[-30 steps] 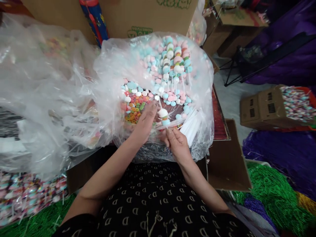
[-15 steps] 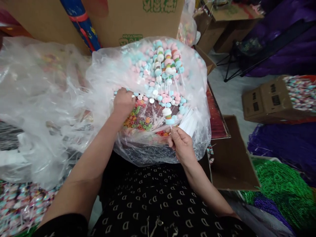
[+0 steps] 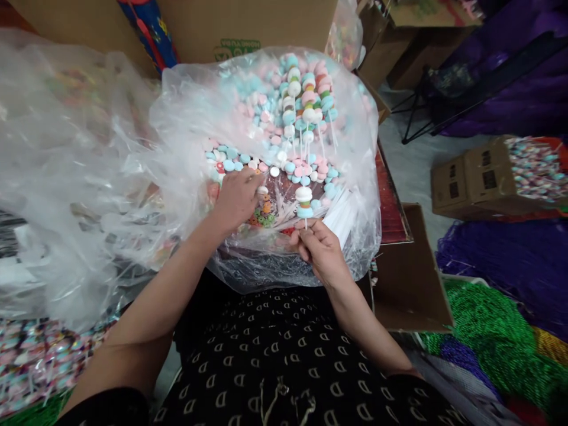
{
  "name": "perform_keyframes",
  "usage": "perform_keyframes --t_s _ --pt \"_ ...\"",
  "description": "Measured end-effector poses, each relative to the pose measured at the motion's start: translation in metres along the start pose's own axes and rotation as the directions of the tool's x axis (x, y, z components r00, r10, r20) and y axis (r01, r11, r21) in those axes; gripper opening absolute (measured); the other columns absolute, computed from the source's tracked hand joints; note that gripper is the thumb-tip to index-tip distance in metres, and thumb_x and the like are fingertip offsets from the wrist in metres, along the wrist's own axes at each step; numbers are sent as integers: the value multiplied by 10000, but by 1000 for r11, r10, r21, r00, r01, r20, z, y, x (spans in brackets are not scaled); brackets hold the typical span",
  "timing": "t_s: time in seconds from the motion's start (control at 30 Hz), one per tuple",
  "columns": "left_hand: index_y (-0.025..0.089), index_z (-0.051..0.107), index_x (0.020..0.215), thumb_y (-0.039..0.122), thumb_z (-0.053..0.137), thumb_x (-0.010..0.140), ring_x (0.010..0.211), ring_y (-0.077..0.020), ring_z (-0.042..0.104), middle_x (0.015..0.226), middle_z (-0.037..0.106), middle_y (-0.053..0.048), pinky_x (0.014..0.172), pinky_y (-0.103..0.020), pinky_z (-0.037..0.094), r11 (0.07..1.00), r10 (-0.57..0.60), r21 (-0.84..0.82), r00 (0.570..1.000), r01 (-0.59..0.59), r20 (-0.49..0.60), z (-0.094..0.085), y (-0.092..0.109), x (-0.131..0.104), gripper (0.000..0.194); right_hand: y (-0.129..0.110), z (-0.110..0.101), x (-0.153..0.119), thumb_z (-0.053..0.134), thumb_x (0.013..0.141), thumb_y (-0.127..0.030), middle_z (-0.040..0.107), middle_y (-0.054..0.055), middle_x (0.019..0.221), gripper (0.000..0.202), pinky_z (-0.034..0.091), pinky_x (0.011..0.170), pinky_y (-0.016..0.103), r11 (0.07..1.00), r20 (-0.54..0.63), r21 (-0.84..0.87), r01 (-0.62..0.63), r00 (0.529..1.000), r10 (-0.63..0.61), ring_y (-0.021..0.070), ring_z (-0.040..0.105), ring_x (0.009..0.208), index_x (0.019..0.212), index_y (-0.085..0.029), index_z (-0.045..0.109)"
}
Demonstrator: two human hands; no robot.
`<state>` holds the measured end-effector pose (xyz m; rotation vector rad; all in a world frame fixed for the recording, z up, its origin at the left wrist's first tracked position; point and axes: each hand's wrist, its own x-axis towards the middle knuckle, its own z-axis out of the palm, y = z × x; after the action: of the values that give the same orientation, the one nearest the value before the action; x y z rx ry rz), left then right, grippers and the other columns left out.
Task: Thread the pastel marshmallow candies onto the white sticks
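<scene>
My right hand pinches a thin white stick below a short candy skewer of white, green-orange and blue pieces, held upright. My left hand is closed, with a white candy showing at its fingertips, over cereal-like candy rings. Pink, blue and white candies lie heaped in a clear plastic bag spread open before me. Several finished candy skewers rest on the heap. White sticks lie bundled right of my right hand.
A large cardboard box stands behind the bag. Crumpled plastic covers the left side, above wrapped candies. To the right are an open carton, a box of wrapped candies and green strands.
My left hand has moved right from the candy heap's edge toward the skewer, a white candy now at its fingertips. My right hand keeps hold of the skewer. The view has shifted slightly.
</scene>
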<state>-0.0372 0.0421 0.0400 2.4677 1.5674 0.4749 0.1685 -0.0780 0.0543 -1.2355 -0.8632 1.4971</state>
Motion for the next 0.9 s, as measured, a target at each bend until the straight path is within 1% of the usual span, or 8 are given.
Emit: perform_keyframes --t_s 0.23,0.47,0.6,0.67,0.7,0.77,0.83,0.9 --pt "180 795 1073 257 637 967 1118 -401 620 1050 714 -158 999 -558 456 988 99 89 966 -124 239 2 16 -13 205 0 -1 -1 680 855 -387 667 -63 678 208 232 439 235 1000 -5 -28 1 1000 -1 50 328 410 948 -221 597" --pt "216 763 903 247 611 944 1065 -340 642 971 726 -108 1101 -551 407 990 80 -130 985 -60 150 11 6 -4 160 7 -1 -2 703 867 -432 659 -58 676 246 218 421 232 999 14 -41 -25 1000 26 53 343 409 950 -218 614" --pt "205 755 876 319 623 949 925 -291 668 876 742 -91 949 -455 484 941 -48 -330 995 75 90 3 7 -8 189 12 -2 -4 704 890 -516 636 -62 616 322 207 404 227 996 47 -51 -71 996 73 65 364 397 965 -208 643" --pt "206 760 876 366 662 931 846 -248 666 831 746 -61 857 -387 505 813 -162 -560 986 158 42 0 11 -13 196 14 -1 -6 670 923 -559 591 -75 554 355 209 401 228 992 73 -86 -90 993 96 77 356 393 974 -209 660" --pt "210 763 879 390 689 915 818 -227 665 824 750 -47 812 -356 510 692 -233 -696 972 191 35 -1 14 -14 198 14 0 -7 651 939 -577 566 -81 528 370 215 404 229 990 88 -111 -88 991 98 82 348 393 978 -209 668" --pt "216 763 873 436 757 869 777 -190 669 833 760 -33 732 -308 517 367 -345 -905 935 215 82 0 18 -17 220 15 2 -9 622 961 -600 516 -91 492 395 241 421 232 984 125 -165 -60 989 81 90 337 399 980 -210 683" --pt "221 761 868 477 818 821 756 -169 682 837 763 -31 688 -287 528 88 -371 -976 915 201 155 4 20 -19 267 14 4 -11 610 972 -608 477 -95 471 409 283 452 237 976 160 -218 -19 986 55 98 351 413 972 -208 697" --pt "233 766 893 502 854 793 756 -168 700 841 763 -29 683 -292 551 -52 -368 -982 910 184 190 8 21 -20 300 13 6 -11 607 976 -609 462 -93 463 413 322 482 246 965 177 -263 8 983 40 106 373 424 961 -208 704"
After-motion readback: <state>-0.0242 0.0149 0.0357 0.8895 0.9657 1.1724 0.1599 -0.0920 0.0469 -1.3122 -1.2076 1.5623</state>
